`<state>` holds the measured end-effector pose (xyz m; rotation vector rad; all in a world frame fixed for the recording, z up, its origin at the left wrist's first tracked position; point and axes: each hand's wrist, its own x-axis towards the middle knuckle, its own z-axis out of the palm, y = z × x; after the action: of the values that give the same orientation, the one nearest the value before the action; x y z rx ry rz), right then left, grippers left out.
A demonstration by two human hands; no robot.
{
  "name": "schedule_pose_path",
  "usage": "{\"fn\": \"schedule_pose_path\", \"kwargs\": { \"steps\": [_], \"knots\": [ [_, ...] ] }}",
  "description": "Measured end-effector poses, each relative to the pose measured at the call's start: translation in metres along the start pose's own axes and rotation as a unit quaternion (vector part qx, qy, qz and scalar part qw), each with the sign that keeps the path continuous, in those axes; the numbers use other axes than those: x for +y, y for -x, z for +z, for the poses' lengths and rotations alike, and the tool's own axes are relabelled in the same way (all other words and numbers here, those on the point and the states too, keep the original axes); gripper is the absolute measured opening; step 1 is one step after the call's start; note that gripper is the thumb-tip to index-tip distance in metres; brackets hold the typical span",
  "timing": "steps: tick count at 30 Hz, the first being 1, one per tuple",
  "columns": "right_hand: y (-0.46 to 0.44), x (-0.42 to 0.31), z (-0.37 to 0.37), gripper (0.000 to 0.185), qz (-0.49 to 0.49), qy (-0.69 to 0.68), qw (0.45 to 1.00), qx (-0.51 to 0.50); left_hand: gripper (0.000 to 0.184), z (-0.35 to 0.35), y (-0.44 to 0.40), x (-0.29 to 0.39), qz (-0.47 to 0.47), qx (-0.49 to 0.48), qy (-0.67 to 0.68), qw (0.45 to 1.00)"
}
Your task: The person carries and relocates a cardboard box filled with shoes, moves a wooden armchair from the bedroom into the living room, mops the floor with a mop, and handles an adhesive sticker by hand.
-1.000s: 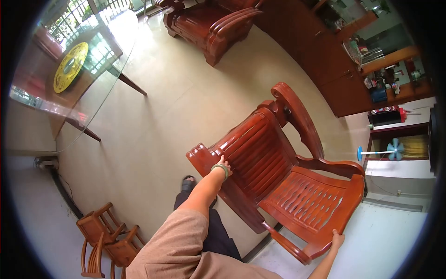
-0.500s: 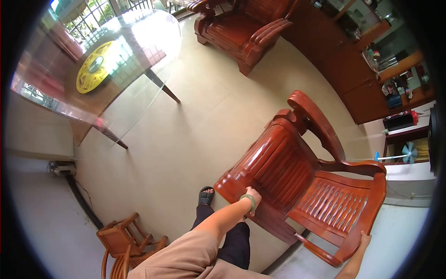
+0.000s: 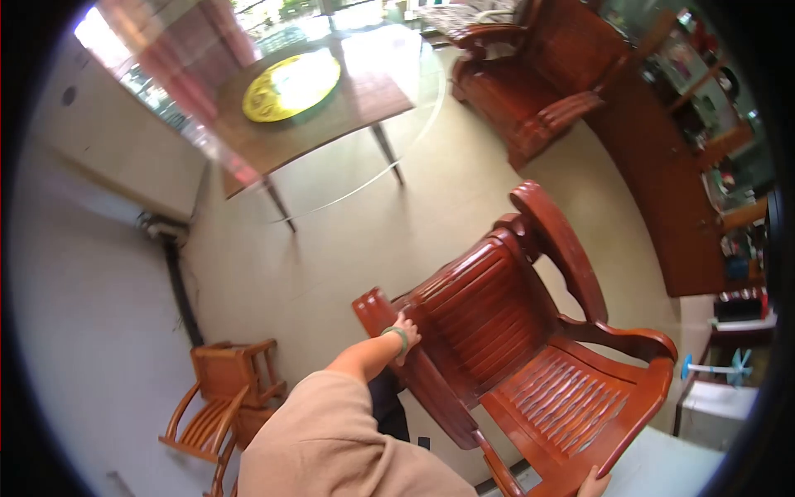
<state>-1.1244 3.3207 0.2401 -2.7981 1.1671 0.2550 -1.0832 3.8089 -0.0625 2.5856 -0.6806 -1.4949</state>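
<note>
A glossy red-brown wooden armchair [image 3: 464,306] fills the lower right, tilted in view. It has a slatted seat, a backrest [image 3: 563,398] with wavy slats and two broad armrests. My left hand [image 3: 403,335], with a green bangle at the wrist, is closed on the near armrest, by the side of the seat. At the bottom edge my right hand [image 3: 594,483] grips the top rail of the backrest; only part of its fingers shows. My beige sleeve [image 3: 331,422] hides some of the floor below.
A glass-topped table [image 3: 331,141] with a round yellow mat [image 3: 290,87] stands at the upper left. Another wooden armchair [image 3: 538,83] is at the back, beside a cabinet [image 3: 638,174]. Small wooden chairs [image 3: 219,373] are by the left wall. A small blue fan [image 3: 737,367] is at right.
My view has swung left, so the table and far armchair appear farther right. The held armchair has shifted and turned slightly in view. Both hands keep hold of it.
</note>
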Motion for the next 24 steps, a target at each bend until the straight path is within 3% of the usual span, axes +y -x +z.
{"fn": "schedule_pose_path", "kwargs": {
  "steps": [4,7,9,12,16,18,19,21,22,23,24],
  "knots": [
    [0.001,0.032,0.012,0.061,-0.029,-0.051,0.998,0.022,0.078,0.027,-0.014,0.02,-0.087,0.081,-0.022,0.993],
    [0.029,0.046,-0.001,0.067,-0.057,-0.13,0.99,0.024,0.081,0.031,0.008,0.039,-0.085,0.113,0.001,0.99],
    [0.005,0.109,0.035,0.068,-0.175,-0.165,0.97,0.041,0.072,0.032,0.026,0.048,-0.077,0.181,0.016,0.98],
    [0.021,0.12,0.045,0.068,-0.146,-0.166,0.974,0.051,0.073,0.042,0.035,0.055,-0.078,0.204,0.021,0.976],
    [0.029,0.131,0.048,0.068,-0.108,-0.181,0.975,0.066,0.057,0.073,0.034,0.054,-0.069,0.26,0.029,0.963],
    [0.02,0.136,0.052,0.068,-0.091,-0.201,0.974,0.061,0.039,0.087,0.049,0.048,-0.064,0.307,0.06,0.948],
    [0.015,0.136,0.056,0.068,-0.067,-0.22,0.972,0.053,0.034,0.092,0.063,0.04,-0.055,0.295,0.093,0.949],
    [0.002,0.131,0.052,0.066,0.078,-0.246,0.966,-0.035,0.034,0.099,0.102,0.02,-0.046,0.245,0.156,0.956],
    [-0.001,0.14,0.048,0.065,0.211,-0.283,0.928,-0.121,0.039,0.108,0.119,0.008,-0.055,0.216,0.182,0.958],
    [0.08,0.069,0.033,0.042,0.093,-0.424,0.901,0.0,0.037,0.124,0.135,-0.005,-0.064,0.211,0.18,0.958],
    [0.034,0.107,0.048,0.041,0.035,-0.358,0.933,-0.014,0.036,0.128,0.154,-0.018,-0.085,0.142,0.198,0.966]
  ]
}}
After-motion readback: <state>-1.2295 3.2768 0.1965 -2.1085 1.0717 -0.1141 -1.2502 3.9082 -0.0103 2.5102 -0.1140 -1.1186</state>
